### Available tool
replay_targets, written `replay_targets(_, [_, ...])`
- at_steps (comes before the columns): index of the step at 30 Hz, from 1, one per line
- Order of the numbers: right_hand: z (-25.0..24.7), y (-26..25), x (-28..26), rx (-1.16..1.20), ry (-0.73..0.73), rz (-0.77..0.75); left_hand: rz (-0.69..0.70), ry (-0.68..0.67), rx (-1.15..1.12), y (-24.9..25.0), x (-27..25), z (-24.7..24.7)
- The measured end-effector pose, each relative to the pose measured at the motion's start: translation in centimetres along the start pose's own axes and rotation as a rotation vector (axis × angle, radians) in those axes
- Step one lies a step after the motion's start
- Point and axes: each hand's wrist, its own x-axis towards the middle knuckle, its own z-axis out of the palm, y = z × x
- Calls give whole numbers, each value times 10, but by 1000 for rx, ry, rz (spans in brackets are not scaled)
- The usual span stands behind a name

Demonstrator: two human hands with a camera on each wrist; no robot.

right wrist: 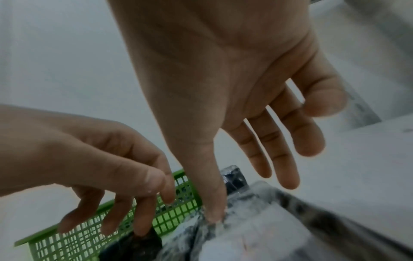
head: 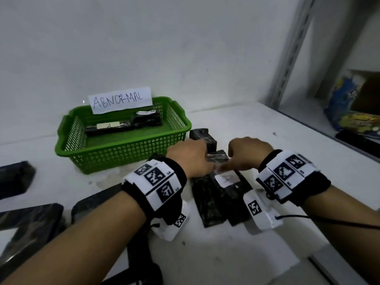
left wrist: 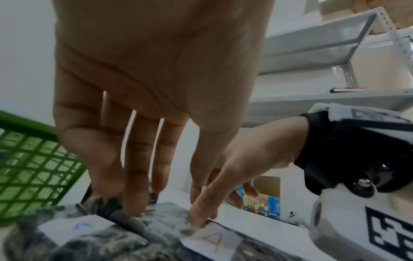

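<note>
Two long black packets in clear wrap lie side by side on the white table point(head: 267, 128). The right packet point(head: 236, 194) bears a white label point(head: 225, 178); the left packet point(head: 205, 202) lies against it. My left hand point(head: 191, 157) reaches down, its fingertips point(left wrist: 134, 210) touching the left packet's far end point(left wrist: 156, 217). My right hand point(head: 246, 155) presses its thumb point(right wrist: 214, 215) on the labelled packet point(right wrist: 257, 227), while its other fingers point(right wrist: 286, 167) hang straight and free. A third black packet point(head: 202, 136) lies just beyond the hands.
A green mesh basket point(head: 123, 155) with a paper sign reading ABNORMAL stands at the back left and holds two black packets point(head: 123, 125). More dark packets point(head: 26, 227) lie at the left. A grey metal shelf post point(head: 292, 58) and colourful packs point(head: 353, 112) are at the right.
</note>
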Motion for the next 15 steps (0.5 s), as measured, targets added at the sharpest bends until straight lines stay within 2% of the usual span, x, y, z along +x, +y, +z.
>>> replay_targets(3, [16, 10, -2, 30, -117, -6, -2, -47, 3, 7, 2, 9])
replay_targets(5, [20, 11, -4, 76, -144, -29, -29, -93, -22, 6, 1, 11])
replay_targets(10, [27, -2, -11, 64, 49, -125, -139, -221, -219, -4, -3, 10])
replay_targets(12, [29, -8, -14, 3, 64, -144, -172, -263, -278, -5, -6, 13])
replay_targets(15, [28, -10, -15, 12, 64, -150, -142, -233, -229, -5, -10, 17])
